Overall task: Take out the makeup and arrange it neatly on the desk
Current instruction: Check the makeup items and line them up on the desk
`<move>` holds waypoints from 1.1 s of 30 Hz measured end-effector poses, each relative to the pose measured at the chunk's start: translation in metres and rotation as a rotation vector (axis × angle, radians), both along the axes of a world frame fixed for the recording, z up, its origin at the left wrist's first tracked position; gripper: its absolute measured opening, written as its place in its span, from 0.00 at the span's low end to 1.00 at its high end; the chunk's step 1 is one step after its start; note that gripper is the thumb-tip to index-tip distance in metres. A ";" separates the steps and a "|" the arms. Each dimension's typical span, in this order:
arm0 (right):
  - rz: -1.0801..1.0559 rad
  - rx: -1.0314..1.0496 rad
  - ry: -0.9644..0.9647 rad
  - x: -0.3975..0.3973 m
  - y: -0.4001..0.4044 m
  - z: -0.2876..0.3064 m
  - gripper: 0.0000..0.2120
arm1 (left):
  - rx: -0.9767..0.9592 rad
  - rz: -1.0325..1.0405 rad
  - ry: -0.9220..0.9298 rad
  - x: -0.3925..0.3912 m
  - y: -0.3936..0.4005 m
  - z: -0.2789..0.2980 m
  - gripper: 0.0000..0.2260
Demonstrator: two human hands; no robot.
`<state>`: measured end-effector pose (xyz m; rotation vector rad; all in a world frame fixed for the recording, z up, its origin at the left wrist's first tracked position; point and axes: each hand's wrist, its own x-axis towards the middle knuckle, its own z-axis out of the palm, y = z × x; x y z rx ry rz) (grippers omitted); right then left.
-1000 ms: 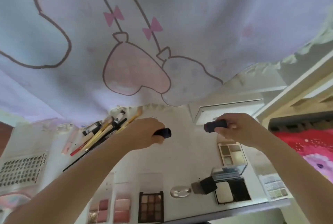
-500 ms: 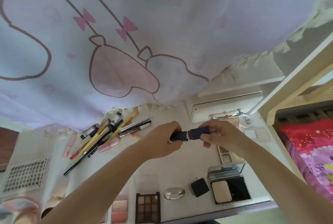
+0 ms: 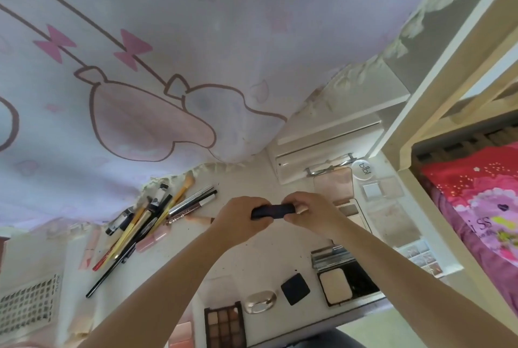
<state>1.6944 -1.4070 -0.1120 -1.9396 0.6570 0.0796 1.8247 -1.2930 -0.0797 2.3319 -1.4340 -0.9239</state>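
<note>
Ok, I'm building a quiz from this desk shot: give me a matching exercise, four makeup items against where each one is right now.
Things:
1. dark tube
2. eyeshadow palette
3. pile of pencils and brushes
4. open powder compact

Places:
A. at the near desk edge, left of the oval case
B. held in both hands above the desk
C. near right of the desk, lid up
D. left of the hands, near the curtain hem

Pairs: 1-B, 2-A, 3-D, 4-C
</note>
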 end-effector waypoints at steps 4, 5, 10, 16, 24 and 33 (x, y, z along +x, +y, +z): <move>-0.038 0.034 0.036 -0.001 -0.001 -0.007 0.15 | 0.042 -0.017 -0.043 -0.001 -0.012 -0.005 0.08; -0.051 0.041 0.062 -0.002 -0.001 -0.009 0.17 | 0.066 -0.026 -0.062 -0.002 -0.015 -0.005 0.08; 0.166 -0.215 0.440 -0.008 -0.001 -0.023 0.21 | 0.245 -0.141 -0.338 -0.008 -0.039 -0.010 0.10; 0.366 -0.321 0.603 -0.010 0.012 -0.031 0.16 | 0.366 -0.259 -0.482 -0.028 -0.075 -0.019 0.11; 0.403 -0.318 0.573 -0.016 0.004 -0.030 0.18 | 0.434 -0.241 -0.509 -0.038 -0.097 -0.023 0.09; 0.458 -0.308 0.567 -0.019 0.003 -0.025 0.21 | 0.439 -0.242 -0.511 -0.037 -0.103 -0.021 0.17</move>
